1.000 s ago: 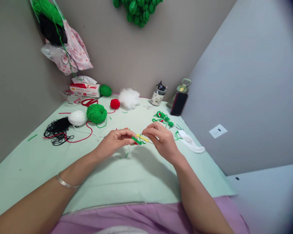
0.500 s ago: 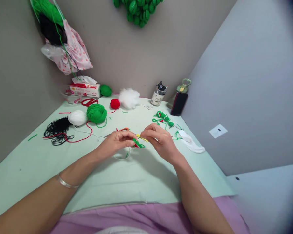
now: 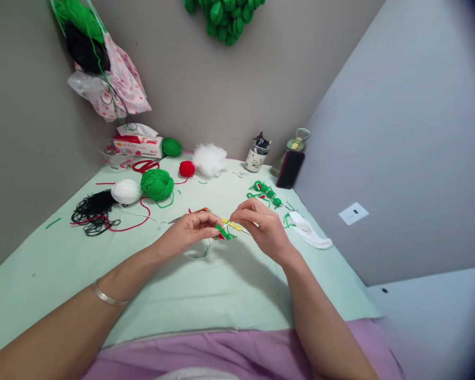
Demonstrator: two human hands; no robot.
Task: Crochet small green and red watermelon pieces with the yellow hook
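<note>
Pinched in my left hand (image 3: 193,228) is a small green and red crochet piece (image 3: 222,232), partly hidden by the fingers. My right hand (image 3: 259,224) is closed close beside it, around a yellow-handled crochet hook (image 3: 233,225) whose metal shaft shows near the fingers. Thumb and forefinger of that hand meet at a thin pale strand by the piece. A white yarn loop (image 3: 198,257) hangs below my left hand. Behind that hand lie orange-handled scissors (image 3: 201,210), partly covered.
Left on the table are a green yarn ball (image 3: 157,184), a white yarn ball (image 3: 125,191) and black yarn (image 3: 91,211). Behind stand a red yarn ball (image 3: 187,169), white stuffing (image 3: 209,160), a pen cup (image 3: 256,158) and a phone (image 3: 290,169). Small green crochet pieces (image 3: 269,193) lie right.
My right hand has shifted slightly, and more of the yellow handle and metal shaft shows. The left hand with the crochet piece stays almost still.
</note>
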